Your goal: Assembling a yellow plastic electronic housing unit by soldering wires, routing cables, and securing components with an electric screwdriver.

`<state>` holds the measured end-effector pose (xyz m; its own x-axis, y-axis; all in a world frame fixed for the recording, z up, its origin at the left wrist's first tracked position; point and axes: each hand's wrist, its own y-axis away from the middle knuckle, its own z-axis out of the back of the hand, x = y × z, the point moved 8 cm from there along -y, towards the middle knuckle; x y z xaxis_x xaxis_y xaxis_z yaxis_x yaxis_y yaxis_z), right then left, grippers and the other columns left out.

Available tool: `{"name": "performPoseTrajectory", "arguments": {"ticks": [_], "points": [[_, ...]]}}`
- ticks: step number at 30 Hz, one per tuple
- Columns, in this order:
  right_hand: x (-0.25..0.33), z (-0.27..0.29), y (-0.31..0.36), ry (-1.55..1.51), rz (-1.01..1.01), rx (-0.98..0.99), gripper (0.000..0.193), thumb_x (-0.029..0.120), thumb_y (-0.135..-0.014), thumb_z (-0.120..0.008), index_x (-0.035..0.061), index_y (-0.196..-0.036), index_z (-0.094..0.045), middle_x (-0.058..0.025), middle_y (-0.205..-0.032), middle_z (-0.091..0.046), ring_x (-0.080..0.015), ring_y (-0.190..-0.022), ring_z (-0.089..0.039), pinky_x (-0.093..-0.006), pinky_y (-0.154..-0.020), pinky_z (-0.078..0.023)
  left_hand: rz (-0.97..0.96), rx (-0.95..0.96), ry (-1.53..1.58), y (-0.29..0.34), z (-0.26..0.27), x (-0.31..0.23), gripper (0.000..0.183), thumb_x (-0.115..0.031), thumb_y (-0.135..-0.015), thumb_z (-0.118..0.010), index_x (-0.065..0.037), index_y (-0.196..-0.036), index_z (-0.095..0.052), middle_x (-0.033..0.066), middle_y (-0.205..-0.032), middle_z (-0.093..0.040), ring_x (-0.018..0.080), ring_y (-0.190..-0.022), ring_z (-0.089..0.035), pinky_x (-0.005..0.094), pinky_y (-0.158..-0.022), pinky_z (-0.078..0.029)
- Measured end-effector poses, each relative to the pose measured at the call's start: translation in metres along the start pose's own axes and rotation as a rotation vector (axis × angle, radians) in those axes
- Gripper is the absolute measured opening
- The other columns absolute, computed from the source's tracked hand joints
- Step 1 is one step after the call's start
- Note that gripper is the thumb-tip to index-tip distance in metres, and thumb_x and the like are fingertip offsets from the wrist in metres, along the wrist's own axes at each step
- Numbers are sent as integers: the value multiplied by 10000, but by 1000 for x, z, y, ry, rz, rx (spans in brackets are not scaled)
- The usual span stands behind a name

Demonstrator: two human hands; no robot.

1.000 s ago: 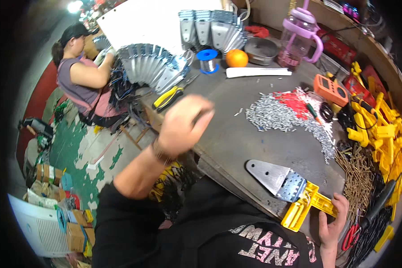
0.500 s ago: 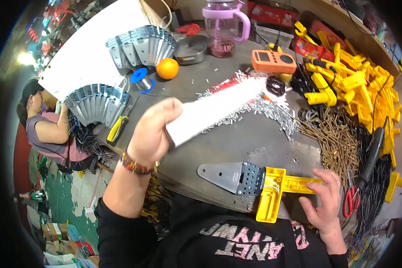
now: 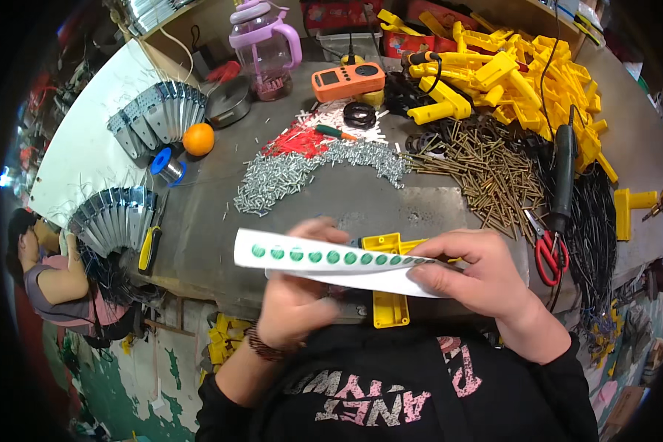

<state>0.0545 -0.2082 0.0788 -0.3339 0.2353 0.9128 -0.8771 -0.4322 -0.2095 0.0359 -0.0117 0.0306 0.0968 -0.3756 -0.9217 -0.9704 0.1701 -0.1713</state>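
A folded white sheet of round green stickers [image 3: 331, 257] stretches in front of my chest. My right hand [image 3: 475, 269] pinches its right end between thumb and fingers. Behind the sheet's left half is my left hand [image 3: 298, 298], blurred and partly covered, its fingers showing above the paper and its thumb apart below. It appears to hold nothing. Under the paper on the bench lies a yellow plastic T-shaped handle shell [image 3: 390, 309]; the metal plate joined to it is mostly hidden.
Metal sleeves [image 3: 272, 180], brass-coloured screws [image 3: 486, 173] and yellow handle shells [image 3: 508, 81] lie in heaps beyond my hands. Red-handled scissors [image 3: 549, 258] and a black-handled tool [image 3: 563, 177] are at right. At left are a screwdriver [image 3: 149, 249], solder spool [image 3: 169, 169] and an orange [image 3: 199, 138]. A co-worker [image 3: 55, 280] sits far left.
The sheet has gone from my left hand to my right and come down over the handle shell. My right hand has left the shell's side. The view has swung to the right.
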Motion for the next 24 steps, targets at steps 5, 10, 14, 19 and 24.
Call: {"name": "performPoseTrajectory", "arguments": {"ticks": [5,10,14,19,24], "points": [[-4,-10,3,5,-52,27,194,108,-820,-741,-11,-967,-700,-91,-812,-699,-125,-681,-652,-253,-618,-508,52,-206,47,11,-5,4,168,-6,-848,-686,30,-1002,-629,44,-844,-666,89,-727,-615,211,-662,-485],[5,-4,8,106,154,-115,152,59,-776,-757,19,-915,-708,-98,-820,-705,-179,-707,-688,-280,-585,-511,-12,-284,84,18,-1,-2,130,5,-859,-663,16,-973,-603,57,-836,-655,84,-707,-599,217,-634,-476],[10,-4,9,151,259,-144,160,31,-741,-763,30,-889,-705,-92,-800,-702,-178,-697,-688,-277,-587,-506,24,-220,108,18,-7,-1,132,22,-875,-626,39,-994,-572,85,-834,-646,104,-686,-605,242,-635,-497],[29,-4,6,404,484,-264,153,13,-707,-761,77,-821,-680,-87,-1008,-690,-256,-928,-633,-355,-826,-477,55,-373,268,5,0,-1,156,-17,-956,-499,57,-1089,-528,165,-951,-629,193,-798,-636,341,-769,-542],[13,4,23,265,360,-76,160,72,-720,-781,119,-831,-676,-103,-1181,-635,-302,-1065,-567,-400,-923,-430,-136,-247,-191,-8,58,-6,626,-186,-934,-604,-18,-1458,-306,221,-1464,-366,323,-1400,-324,506,-1129,-301]]}}
